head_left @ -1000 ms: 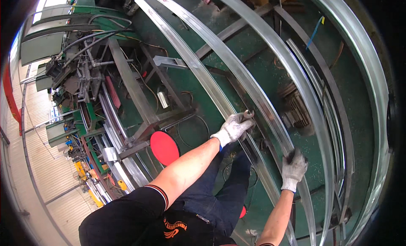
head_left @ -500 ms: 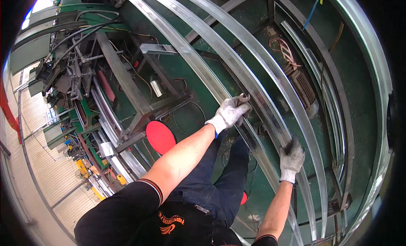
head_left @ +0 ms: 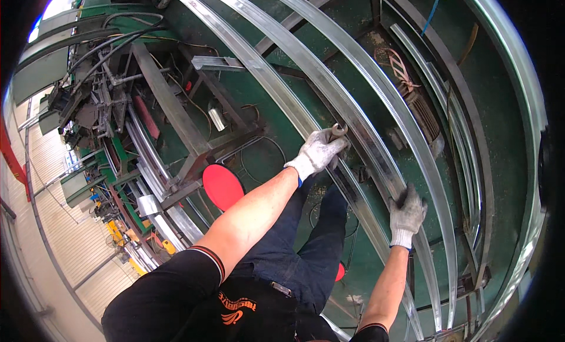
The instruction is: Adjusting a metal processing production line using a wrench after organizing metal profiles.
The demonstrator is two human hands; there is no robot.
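Both my hands wear white knit gloves. My left hand (head_left: pixel 319 150) grips a long shiny metal channel strip (head_left: pixel 276 86) that runs from the upper left down to the lower right. My right hand (head_left: pixel 406 212) is closed on the same strip farther down, beside a second long metal strip (head_left: pixel 376 100) lying parallel to it. My legs in dark trousers stand below the strips.
A green machine bed (head_left: pixel 329 53) lies under the strips. A roll-forming machine with cables and rollers (head_left: pixel 100 106) stands at the left. A red round stool seat (head_left: pixel 220 186) is by my left leg. More metal strips (head_left: pixel 465 148) curve along the right.
Both hands have slid a little along the strip while keeping their hold. The view has shifted slightly, so the machine and strips sit higher in the picture.
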